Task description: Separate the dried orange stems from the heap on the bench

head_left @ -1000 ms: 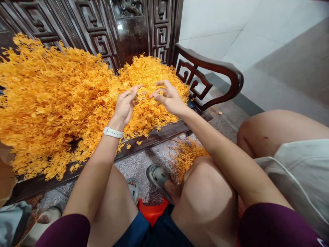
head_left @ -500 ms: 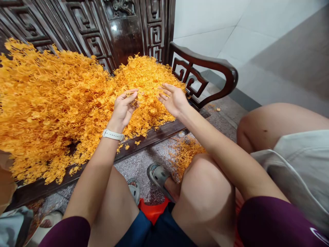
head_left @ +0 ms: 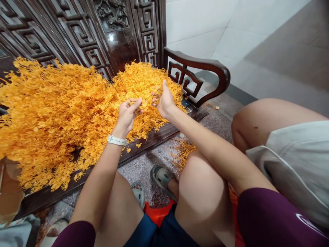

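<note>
A large heap of orange plastic pieces [head_left: 64, 113], thin-stemmed and flower-like, covers the seat of a dark carved wooden bench [head_left: 154, 136]. My left hand [head_left: 128, 113], with a white band at the wrist, is in front of the heap. Its thumb and fingers pinch a small orange plastic piece, mostly hidden by the fingers. Just to the right, my right hand [head_left: 163, 102] has its thumb raised and apart from the half-curled fingers. Orange strands show around those fingers, but they blend with the heap behind; I make out nothing gripped there.
The bench's curved armrest [head_left: 213, 65] stands at the right end. Orange scraps [head_left: 183, 152] lie on the speckled floor by my knee. Another person's leg [head_left: 262, 120] is at the right, and a cardboard box [head_left: 10, 192] at the lower left.
My right hand has moved left, closer to my left hand, and turned so its thumb points up. The left hand keeps its pinch. The whole view has shifted slightly.
</note>
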### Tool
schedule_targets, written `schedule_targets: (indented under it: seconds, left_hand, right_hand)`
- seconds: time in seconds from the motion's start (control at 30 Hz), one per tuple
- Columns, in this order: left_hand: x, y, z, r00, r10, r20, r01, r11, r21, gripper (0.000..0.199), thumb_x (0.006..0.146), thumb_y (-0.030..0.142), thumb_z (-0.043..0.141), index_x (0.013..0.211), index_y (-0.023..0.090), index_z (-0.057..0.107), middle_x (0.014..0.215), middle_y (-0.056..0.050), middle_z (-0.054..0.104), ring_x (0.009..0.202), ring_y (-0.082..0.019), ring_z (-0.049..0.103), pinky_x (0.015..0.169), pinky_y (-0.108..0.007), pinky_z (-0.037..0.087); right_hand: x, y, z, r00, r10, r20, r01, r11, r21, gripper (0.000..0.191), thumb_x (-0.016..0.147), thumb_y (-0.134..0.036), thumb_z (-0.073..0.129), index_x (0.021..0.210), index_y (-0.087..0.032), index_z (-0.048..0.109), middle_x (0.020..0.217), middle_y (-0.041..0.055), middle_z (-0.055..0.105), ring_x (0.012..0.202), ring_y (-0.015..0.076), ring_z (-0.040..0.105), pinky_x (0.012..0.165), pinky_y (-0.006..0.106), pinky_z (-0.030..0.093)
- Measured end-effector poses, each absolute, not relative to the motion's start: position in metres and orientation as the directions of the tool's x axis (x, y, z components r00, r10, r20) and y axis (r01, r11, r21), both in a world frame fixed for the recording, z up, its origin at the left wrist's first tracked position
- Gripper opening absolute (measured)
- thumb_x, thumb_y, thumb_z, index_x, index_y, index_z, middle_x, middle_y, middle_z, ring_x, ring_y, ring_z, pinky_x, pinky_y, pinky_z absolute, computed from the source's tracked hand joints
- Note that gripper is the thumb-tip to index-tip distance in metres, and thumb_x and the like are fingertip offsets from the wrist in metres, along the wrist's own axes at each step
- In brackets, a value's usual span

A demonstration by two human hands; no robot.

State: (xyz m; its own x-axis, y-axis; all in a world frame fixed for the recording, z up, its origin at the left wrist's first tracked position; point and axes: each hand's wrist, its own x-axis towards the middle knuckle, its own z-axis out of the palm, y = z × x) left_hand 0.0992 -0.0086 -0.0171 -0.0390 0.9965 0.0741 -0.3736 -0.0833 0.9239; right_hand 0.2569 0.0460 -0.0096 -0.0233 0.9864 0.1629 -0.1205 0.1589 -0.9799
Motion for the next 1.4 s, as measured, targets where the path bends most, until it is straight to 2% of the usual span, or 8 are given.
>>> schedule_targets:
  seconds: [0.5, 0.77, 0.93, 1.03, 1.1, 1.2, 1.3, 1.4]
  left_hand:
    - [0.082, 0.012, -0.015, -0.385, 0.904, 0.187, -0.249, -0.297, 0.922, 0.032, 0.079, 0.027, 0.082, 0.08, 0.023, 0.05, 0.059, 0.007, 0.054, 0.043, -0.006, 0.044, 0.046, -0.022, 0.03]
    - [-0.006, 0.027, -0.011, -0.527, 0.85, 0.021, -0.41, -0.276, 0.869, 0.03, 0.072, 0.01, 0.07, 0.08, 0.023, 0.044, 0.07, 0.005, 0.063, 0.041, -0.002, 0.028, 0.044, -0.021, 0.02]
    - [0.003, 0.017, -0.006, -0.413, 0.91, 0.034, -0.474, -0.246, 0.846, 0.035, 0.068, 0.013, 0.076, 0.083, 0.023, 0.046, 0.076, 0.004, 0.069, 0.041, -0.001, 0.028, 0.044, -0.021, 0.018]
    - [0.017, 0.015, -0.001, -0.376, 0.925, 0.048, -0.505, -0.248, 0.827, 0.036, 0.068, 0.011, 0.075, 0.086, 0.023, 0.046, 0.077, 0.004, 0.07, 0.04, -0.001, 0.027, 0.044, -0.019, 0.018]
    - [0.023, 0.014, 0.001, -0.366, 0.929, 0.051, -0.515, -0.247, 0.821, 0.037, 0.068, 0.009, 0.073, 0.089, 0.024, 0.047, 0.07, 0.007, 0.065, 0.04, -0.002, 0.028, 0.043, -0.018, 0.021]
    - [0.027, 0.011, 0.002, -0.368, 0.926, 0.079, -0.499, -0.269, 0.824, 0.038, 0.066, 0.008, 0.073, 0.089, 0.025, 0.048, 0.06, 0.011, 0.05, 0.041, -0.003, 0.031, 0.044, -0.018, 0.024]
    - [0.031, 0.009, 0.001, -0.371, 0.918, 0.141, -0.467, -0.316, 0.826, 0.038, 0.065, 0.013, 0.081, 0.085, 0.024, 0.05, 0.063, 0.01, 0.05, 0.042, -0.003, 0.033, 0.044, -0.018, 0.025]
    - [0.035, 0.008, -0.001, -0.362, 0.914, 0.182, -0.439, -0.339, 0.832, 0.038, 0.062, 0.015, 0.085, 0.083, 0.022, 0.054, 0.063, 0.009, 0.048, 0.045, -0.003, 0.035, 0.044, -0.017, 0.024]
  right_hand:
    - [0.244, 0.044, -0.001, 0.064, 0.939, 0.339, 0.184, 0.323, -0.928, 0.066, 0.089, -0.09, 0.044, 0.076, -0.025, 0.045, 0.065, 0.0001, 0.037, 0.067, 0.0184, 0.045, 0.06, 0.034, 0.039]
    - [0.272, 0.013, 0.053, -0.191, 0.92, 0.341, 0.132, 0.369, -0.92, 0.054, 0.096, -0.076, 0.053, 0.078, -0.025, 0.056, 0.058, -0.0038, 0.031, 0.055, 0.0146, 0.036, 0.054, 0.031, 0.032]
    - [0.298, -0.003, 0.074, -0.806, 0.59, -0.055, 0.351, 0.402, -0.846, 0.049, 0.093, -0.065, 0.067, 0.076, -0.019, 0.07, 0.057, -0.0039, 0.042, 0.053, 0.01, 0.034, 0.051, 0.028, 0.029]
    - [0.301, 0.003, 0.065, -0.893, 0.358, -0.271, 0.398, 0.349, -0.848, 0.045, 0.088, -0.061, 0.075, 0.078, -0.018, 0.072, 0.063, -0.0023, 0.05, 0.057, 0.0101, 0.041, 0.054, 0.027, 0.036]
    - [0.296, 0.014, 0.051, -0.816, 0.561, -0.137, 0.292, 0.196, -0.936, 0.043, 0.087, -0.062, 0.075, 0.086, -0.019, 0.072, 0.073, 0.0002, 0.058, 0.059, 0.011, 0.046, 0.056, 0.027, 0.043]
    - [0.282, 0.033, 0.027, -0.326, 0.945, 0.032, 0.018, 0.04, -0.999, 0.047, 0.09, -0.065, 0.069, 0.109, -0.022, 0.069, 0.11, 0.0109, 0.068, 0.076, 0.0159, 0.062, 0.068, 0.032, 0.056]
    - [0.266, 0.045, 0.012, -0.072, 0.997, -0.024, -0.036, -0.027, -0.999, 0.049, 0.091, -0.062, 0.07, 0.121, -0.024, 0.062, 0.141, 0.017, 0.059, 0.096, 0.0206, 0.067, 0.079, 0.036, 0.059]
    - [0.255, 0.048, 0.011, -0.077, 0.995, 0.069, -0.008, 0.068, -0.998, 0.044, 0.094, -0.061, 0.064, 0.115, -0.023, 0.061, 0.137, 0.0157, 0.061, 0.101, 0.0214, 0.066, 0.08, 0.035, 0.057]
